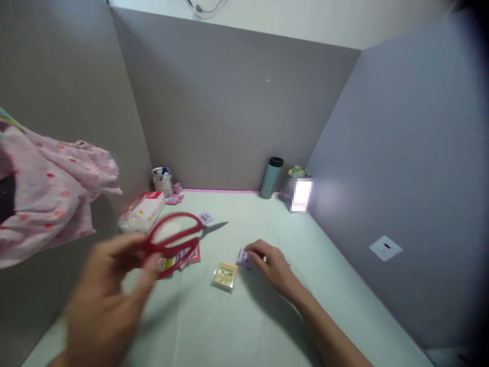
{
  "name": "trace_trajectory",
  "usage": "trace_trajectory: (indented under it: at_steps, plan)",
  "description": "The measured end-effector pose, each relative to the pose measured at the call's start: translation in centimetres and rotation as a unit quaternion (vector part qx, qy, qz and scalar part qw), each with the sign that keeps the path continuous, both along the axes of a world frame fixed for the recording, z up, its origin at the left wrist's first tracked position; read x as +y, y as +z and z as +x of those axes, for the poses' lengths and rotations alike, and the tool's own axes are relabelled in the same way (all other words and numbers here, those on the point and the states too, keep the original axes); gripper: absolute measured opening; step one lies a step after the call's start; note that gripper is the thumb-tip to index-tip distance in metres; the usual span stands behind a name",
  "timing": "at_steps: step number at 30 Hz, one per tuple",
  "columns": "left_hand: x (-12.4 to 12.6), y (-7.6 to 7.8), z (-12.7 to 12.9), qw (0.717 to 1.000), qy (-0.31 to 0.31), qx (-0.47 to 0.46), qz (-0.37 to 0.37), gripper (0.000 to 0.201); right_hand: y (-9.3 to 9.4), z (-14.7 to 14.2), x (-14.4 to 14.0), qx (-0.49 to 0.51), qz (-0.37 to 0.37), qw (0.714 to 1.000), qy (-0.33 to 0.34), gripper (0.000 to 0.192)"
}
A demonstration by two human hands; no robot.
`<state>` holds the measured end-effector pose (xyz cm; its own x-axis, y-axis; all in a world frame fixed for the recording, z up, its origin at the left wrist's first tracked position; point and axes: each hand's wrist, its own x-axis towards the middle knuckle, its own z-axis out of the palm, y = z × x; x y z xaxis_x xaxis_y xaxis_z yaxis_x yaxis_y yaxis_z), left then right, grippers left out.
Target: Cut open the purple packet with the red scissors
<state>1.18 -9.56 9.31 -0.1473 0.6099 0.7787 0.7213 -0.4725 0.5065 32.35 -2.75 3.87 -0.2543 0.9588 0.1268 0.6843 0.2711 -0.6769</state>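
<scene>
My left hand [105, 293], blurred and raised above the table at the lower left, is closed on a pair of red-handled scissors [185, 233] by the handle loops. The scissors' blades point right and look closed together. On the table, my right hand [272, 261] pinches the edge of a small white printed card or packet [243, 259], partly covered by the fingers. Just left of it lies a yellow pad in clear wrapping [225, 276]. Several red and yellow printed packets [194, 254] show behind the scissors. Another small white printed card [205, 218] lies behind the blades.
A white and red soft pack [143, 211] lies at the left, near a clear jar of pens [162, 181] and small pink packets [174, 199]. A green tumbler [271, 178] stands at the back. Patterned pink cloth [57, 188] hangs left. Grey panels enclose the table.
</scene>
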Motion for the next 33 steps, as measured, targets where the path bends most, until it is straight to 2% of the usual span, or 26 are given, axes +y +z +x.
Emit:
trace_trajectory:
  at_steps: [1, 2, 4, 6, 8, 10, 12, 13, 15, 18, 21, 23, 27, 30, 33]
  plan:
    - [0.8, -1.0, 1.4, 0.997, -0.054, 0.044, 0.014, 0.023, 0.5, -0.6, -0.6, 0.126, -0.063, 0.989, 0.046, 0.024]
    - [1.4, -2.0, 2.8, 0.987, -0.121, 0.097, 0.034, 0.02, 0.9, -1.3, -1.2, 0.231, -0.134, 0.96, 0.086, 0.027]
    - [2.0, -4.3, 5.4, 0.942, -0.257, 0.199, 0.082, 0.027, 1.2, -2.4, -2.2, 0.384, -0.218, 0.891, 0.102, 0.039]
    - [2.1, -6.1, 7.5, 0.918, -0.315, 0.221, 0.1, 0.029, 1.0, -3.1, -2.6, 0.465, -0.259, 0.841, 0.095, 0.049]
    - [2.2, -7.2, 8.8, 0.911, -0.333, 0.221, 0.102, 0.028, 0.5, -3.4, -2.6, 0.502, -0.268, 0.817, 0.092, 0.055]
    - [2.7, -7.5, 9.1, 0.906, -0.35, 0.224, 0.087, 0.029, 0.3, -3.1, -2.3, 0.513, -0.245, 0.818, 0.08, 0.055]
    - [3.8, -7.4, 8.2, 0.91, -0.344, 0.23, 0.039, 0.036, 0.4, -2.4, -2.1, 0.516, -0.213, 0.828, 0.043, 0.051]
    - [4.5, -7.3, 7.3, 0.917, -0.324, 0.231, 0.002, 0.042, 0.7, -2.0, -1.9, 0.519, -0.2, 0.831, 0.021, 0.048]
    - [6.3, -7.4, 4.5, 0.94, -0.238, 0.229, -0.089, 0.061, 1.3, -1.0, -1.7, 0.533, -0.193, 0.824, -0.006, 0.047]
    - [8.9, -8.5, -0.2, 0.947, -0.15, 0.227, -0.17, 0.081, 2.2, 0.1, -1.4, 0.562, -0.178, 0.807, -0.023, 0.051]
    - [10.3, -10.1, -3.0, 0.931, -0.133, 0.242, -0.239, 0.066, 2.7, 0.3, -1.4, 0.569, -0.173, 0.803, -0.028, 0.058]
    - [10.3, -11.1, -3.2, 0.921, -0.136, 0.252, -0.265, 0.056, 2.7, 0.1, -1.4, 0.569, -0.179, 0.802, -0.022, 0.058]
    - [9.4, -11.7, -1.7, 0.914, -0.141, 0.26, -0.277, 0.055, 2.2, 0.2, -1.1, 0.568, -0.174, 0.804, -0.029, 0.052]
    - [9.2, -11.4, -0.6, 0.911, -0.135, 0.264, -0.288, 0.047, 1.9, 0.7, -0.8, 0.527, -0.158, 0.833, -0.057, 0.053]
    - [9.5, -11.0, 0.4, 0.909, -0.108, 0.265, -0.302, 0.043, 1.8, 0.9, -0.7, 0.492, -0.149, 0.856, -0.056, 0.052]
